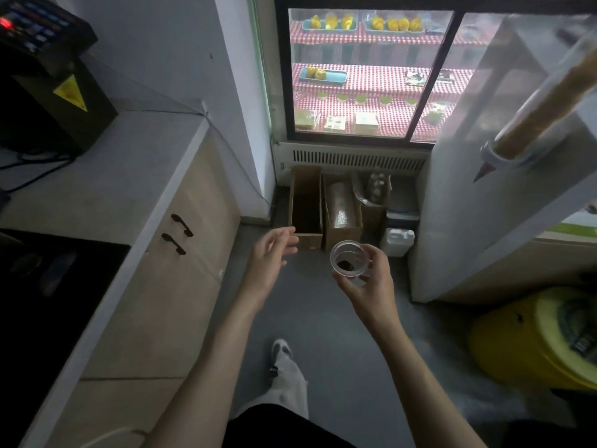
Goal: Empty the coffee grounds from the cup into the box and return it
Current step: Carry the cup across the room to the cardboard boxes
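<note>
My right hand (371,289) holds a clear plastic cup (349,258) upright, with a small dark clump of coffee grounds on its bottom. My left hand (273,253) hovers beside it, fingers spread and holding nothing. Just beyond both hands, on the floor below the display fridge, stands an open cardboard box (305,206) with a dark inside. The cup is nearer to me than the box and slightly to its right.
A second cardboard box (342,208) with a wrapped roll stands right of the open one, then a white jug (397,240). A grey counter (106,182) with cabinet doors runs along the left. A yellow bucket (529,337) sits at right. My foot (281,350) is on the grey floor.
</note>
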Tool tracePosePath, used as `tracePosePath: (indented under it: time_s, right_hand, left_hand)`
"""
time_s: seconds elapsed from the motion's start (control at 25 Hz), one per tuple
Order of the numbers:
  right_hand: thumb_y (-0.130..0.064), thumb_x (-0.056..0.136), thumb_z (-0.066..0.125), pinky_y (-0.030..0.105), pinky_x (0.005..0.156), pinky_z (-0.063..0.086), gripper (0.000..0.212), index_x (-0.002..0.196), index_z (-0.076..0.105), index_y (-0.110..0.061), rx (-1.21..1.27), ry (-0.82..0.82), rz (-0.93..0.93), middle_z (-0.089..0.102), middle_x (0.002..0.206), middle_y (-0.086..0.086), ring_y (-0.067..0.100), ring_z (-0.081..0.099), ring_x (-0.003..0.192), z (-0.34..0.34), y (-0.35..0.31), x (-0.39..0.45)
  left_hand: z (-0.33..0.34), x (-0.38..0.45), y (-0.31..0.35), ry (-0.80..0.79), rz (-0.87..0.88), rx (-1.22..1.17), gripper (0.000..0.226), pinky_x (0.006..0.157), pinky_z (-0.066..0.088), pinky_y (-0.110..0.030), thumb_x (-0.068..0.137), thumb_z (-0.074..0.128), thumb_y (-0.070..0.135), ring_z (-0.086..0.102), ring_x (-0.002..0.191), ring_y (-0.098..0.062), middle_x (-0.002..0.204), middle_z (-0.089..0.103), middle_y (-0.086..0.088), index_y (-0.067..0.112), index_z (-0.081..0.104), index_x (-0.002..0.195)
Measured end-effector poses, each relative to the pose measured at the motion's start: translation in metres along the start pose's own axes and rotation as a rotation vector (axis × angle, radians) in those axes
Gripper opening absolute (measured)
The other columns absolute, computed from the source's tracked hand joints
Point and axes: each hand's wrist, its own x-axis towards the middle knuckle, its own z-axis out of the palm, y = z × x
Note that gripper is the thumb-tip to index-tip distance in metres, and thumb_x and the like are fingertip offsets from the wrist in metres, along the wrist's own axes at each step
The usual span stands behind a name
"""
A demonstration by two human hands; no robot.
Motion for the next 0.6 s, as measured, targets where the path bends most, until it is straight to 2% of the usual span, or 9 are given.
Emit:
tracePosePath:
  time_s: [0.2,0.28,0.36,0.48,0.6]
  right_hand:
    - [-0.020,0.076,0.088,0.041,0.096,0.056,0.067,0.126,0.047,-0.038,-0.017,0.023,0.012,0.057,0.130,0.000,0.009,0.061,0.116,0.036,-0.014,0.079]
    - [-0.024,0.076,0.088,0.045,0.098,0.055,0.068,0.130,0.049,-0.032,-0.030,0.016,0.006,0.058,0.131,0.002,0.014,0.061,0.118,0.051,-0.018,0.111]
    - [-0.027,0.076,0.088,0.040,0.099,0.055,0.070,0.132,0.047,-0.033,-0.035,-0.005,0.012,0.057,0.132,0.001,0.007,0.060,0.118,0.065,-0.019,0.144]
    - [-0.030,0.077,0.088,0.022,0.095,0.052,0.073,0.132,0.042,-0.040,-0.045,-0.020,0.009,0.054,0.132,-0.005,-0.006,0.055,0.117,0.075,-0.016,0.187]
    - [-0.028,0.078,0.088,0.012,0.094,0.045,0.073,0.131,0.040,-0.043,-0.056,-0.073,-0.007,0.052,0.131,-0.009,-0.010,0.052,0.118,0.080,-0.004,0.227]
  left_hand:
    - [-0.015,0.089,0.024,-0.066,-0.004,-0.021,0.031,0.086,0.050,-0.031,0.105,0.044,0.036,0.069,0.107,-0.014,0.117,0.072,0.001,0.022,0.065,0.124]
    - [-0.020,0.124,0.032,-0.070,0.012,-0.019,0.034,0.082,0.049,-0.028,0.105,0.044,0.035,0.070,0.106,-0.012,0.118,0.072,0.000,0.020,0.065,0.126]
    - [-0.024,0.157,0.037,-0.079,-0.009,-0.012,0.035,0.079,0.049,-0.024,0.105,0.044,0.035,0.070,0.104,-0.010,0.117,0.072,0.001,0.018,0.065,0.127]
    - [-0.023,0.200,0.040,-0.075,-0.025,-0.001,0.036,0.078,0.048,-0.021,0.104,0.044,0.037,0.070,0.106,-0.012,0.118,0.072,0.000,0.018,0.064,0.128]
    - [-0.020,0.239,0.037,-0.042,-0.051,0.005,0.032,0.079,0.048,-0.022,0.104,0.045,0.037,0.070,0.105,-0.013,0.115,0.073,0.002,0.023,0.066,0.123]
